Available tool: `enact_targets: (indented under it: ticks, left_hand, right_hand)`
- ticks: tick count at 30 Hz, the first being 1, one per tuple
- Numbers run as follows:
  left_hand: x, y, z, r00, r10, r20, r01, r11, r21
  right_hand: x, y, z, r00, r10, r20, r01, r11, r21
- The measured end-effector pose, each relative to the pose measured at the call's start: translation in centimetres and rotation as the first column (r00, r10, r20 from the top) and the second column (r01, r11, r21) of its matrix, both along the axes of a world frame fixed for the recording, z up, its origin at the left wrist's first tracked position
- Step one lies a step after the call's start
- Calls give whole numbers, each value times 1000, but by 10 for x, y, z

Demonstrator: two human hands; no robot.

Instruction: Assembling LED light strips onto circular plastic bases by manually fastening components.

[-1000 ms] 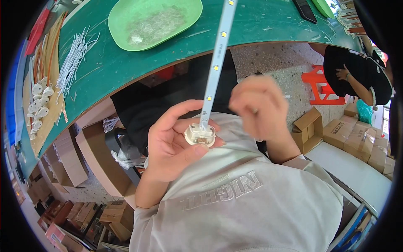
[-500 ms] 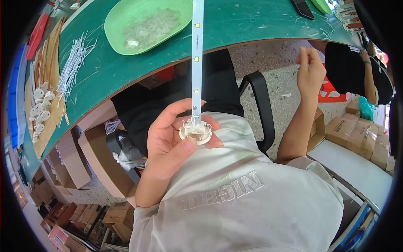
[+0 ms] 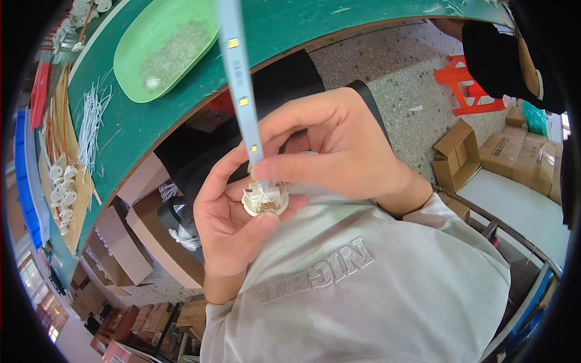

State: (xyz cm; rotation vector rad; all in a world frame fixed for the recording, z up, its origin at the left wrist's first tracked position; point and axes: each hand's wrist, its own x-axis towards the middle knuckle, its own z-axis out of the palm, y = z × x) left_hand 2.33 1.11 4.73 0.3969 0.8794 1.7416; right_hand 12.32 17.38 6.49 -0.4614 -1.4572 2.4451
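Observation:
My left hand (image 3: 221,227) is closed round the rim of a white round end cap (image 3: 266,201), with its thumb at the near edge. Thin white wires and a small component show inside the cap. From the cap a narrow white LED strip (image 3: 239,85) rises toward the bench, tilted to the left, with small yellow LEDs along it. My right hand (image 3: 348,145) pinches the strip's lower end between thumb and fingers, just above the cap. The fingertips partly hide where strip and cap meet.
On the green bench (image 3: 284,30) stands a light green tray (image 3: 124,85) holding small clear pieces. White wires (image 3: 91,130) and several white caps with brown wires (image 3: 63,190) lie left. Cardboard boxes (image 3: 136,242) stand below. Right are a red stool (image 3: 469,100) and another person (image 3: 490,57).
My right hand has come in from the right and taken hold of the strip's lower end. The strip now leans left, and cap and left hand sit slightly lower left. The view has shifted.

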Motion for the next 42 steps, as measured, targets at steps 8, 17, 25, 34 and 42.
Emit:
enact_targets:
  ticks: [8,17,25,34,42]
  left_hand:
    - [6,3,7,991,73,108,-68,996,-52]
    - [2,-4,-3,982,101,161,-103,995,1]
    - [0,-5,-7,978,75,194,-85,995,46]
    - [-17,-4,-14,997,-14,76,2,988,156]
    - [-9,-6,-30,974,-54,221,30,993,110]
  right_hand:
    - [-5,-14,-17,964,-71,-255,199,831,520]
    - [-10,-21,-26,921,-111,-373,309,791,528]
    - [-12,-28,-34,905,-141,-402,319,851,418]
    - [-8,-28,-27,944,-190,-269,221,971,88]
    - [-6,-5,-19,998,62,-11,-60,984,165]
